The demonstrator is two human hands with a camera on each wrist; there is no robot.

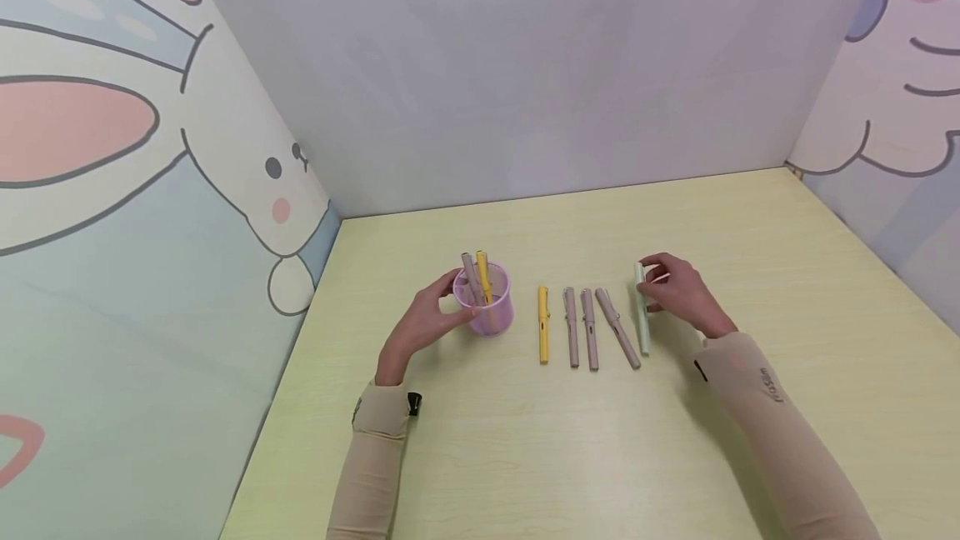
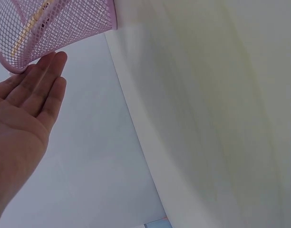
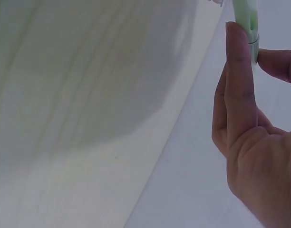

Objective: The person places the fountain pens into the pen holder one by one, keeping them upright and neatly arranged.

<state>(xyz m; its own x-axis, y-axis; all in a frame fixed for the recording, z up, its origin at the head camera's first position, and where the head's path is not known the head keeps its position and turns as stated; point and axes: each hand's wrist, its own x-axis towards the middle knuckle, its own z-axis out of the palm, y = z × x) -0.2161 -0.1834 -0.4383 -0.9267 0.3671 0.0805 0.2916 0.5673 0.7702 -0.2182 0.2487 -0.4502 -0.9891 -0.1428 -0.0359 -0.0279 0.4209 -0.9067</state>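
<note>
A pink mesh pen holder [image 1: 503, 317] stands on the left part of the table, with a yellow pen [image 1: 483, 269] and a mauve pen [image 1: 471, 273] leaning inside. My left hand [image 1: 427, 321] holds it at the left, thumb at the near side of the rim and fingers along the far side. In the left wrist view, those fingers [image 2: 53, 71] lie against the mesh. At the right, my right hand [image 1: 681, 290] pinches a light green pen [image 1: 642, 319] near its upper end between thumb and fingers. The right wrist view catches only part of this pen [image 3: 245, 16].
Between the hands lie a yellow pen [image 1: 543, 327], then three mauve pens [image 1: 572, 327], the rightmost one slanted. The pale wood-look table [image 1: 517, 457] meets a plain light wall [image 1: 540, 90] behind it. Cartoon-printed panels [image 1: 150, 315] stand at both sides.
</note>
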